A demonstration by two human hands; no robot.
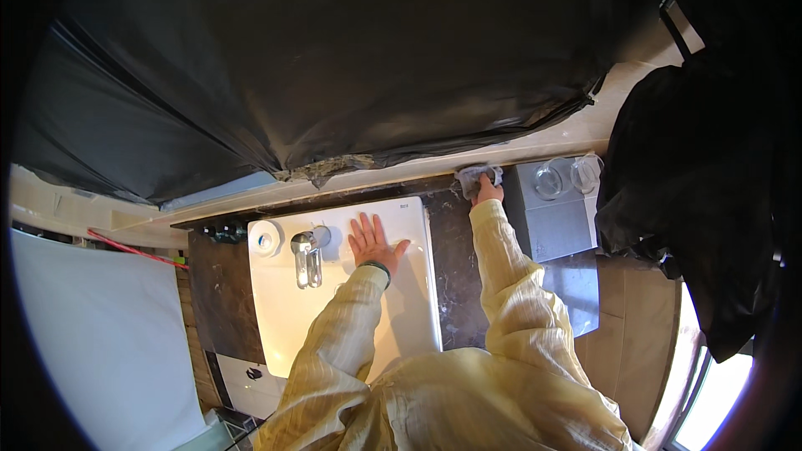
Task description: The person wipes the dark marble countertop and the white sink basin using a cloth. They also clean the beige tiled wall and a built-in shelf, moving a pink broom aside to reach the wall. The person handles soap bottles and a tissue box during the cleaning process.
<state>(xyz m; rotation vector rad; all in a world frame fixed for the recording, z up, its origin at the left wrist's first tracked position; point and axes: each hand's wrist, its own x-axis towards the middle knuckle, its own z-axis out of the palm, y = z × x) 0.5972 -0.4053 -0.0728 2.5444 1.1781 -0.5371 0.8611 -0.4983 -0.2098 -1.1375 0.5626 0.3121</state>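
Note:
My left hand lies flat on the white sink's back ledge, palm down with the fingers spread. Just left of it stands a chrome faucet. My right hand reaches to the back of the dark marbled countertop, by the wall. Its fingers are closed on a crumpled greyish cloth, which is pressed to the surface there. Most of the fingertips are hidden by the cloth and the hand itself.
A grey box-like stand carries two clear glasses right of my right hand. A white roll sits on the sink's left corner, dark small items beside it. Black plastic sheeting covers the wall; a black bag hangs right.

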